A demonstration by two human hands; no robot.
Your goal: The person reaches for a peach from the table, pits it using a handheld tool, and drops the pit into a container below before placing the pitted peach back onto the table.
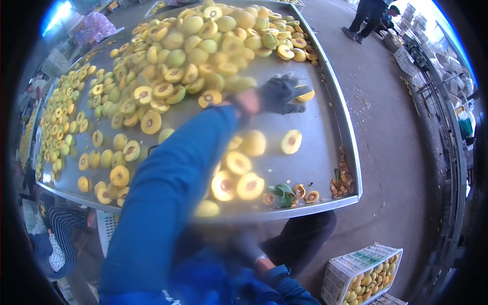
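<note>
My left hand (284, 94), in a dark grey glove, reaches across the metal-topped table (316, 126). Its fingertips are at a yellow peach half (306, 95), with one finger over the fruit; whether they grip it does not show. Below the hand, one cut peach half (291, 142) lies face up by itself. More halves (238, 162) rest beside my blue left sleeve, several with their cut faces up. My right hand (246, 244) is low, under the table's near edge, and blurred. What it may hold cannot be made out.
A large heap of peach halves (198, 49) covers the table's far middle. Raised metal rims (343, 103) border it. Pit scraps (342, 177) and a green leaf (283, 193) lie near the right corner. A white crate of peaches (362, 272) stands on the floor. Other people are around.
</note>
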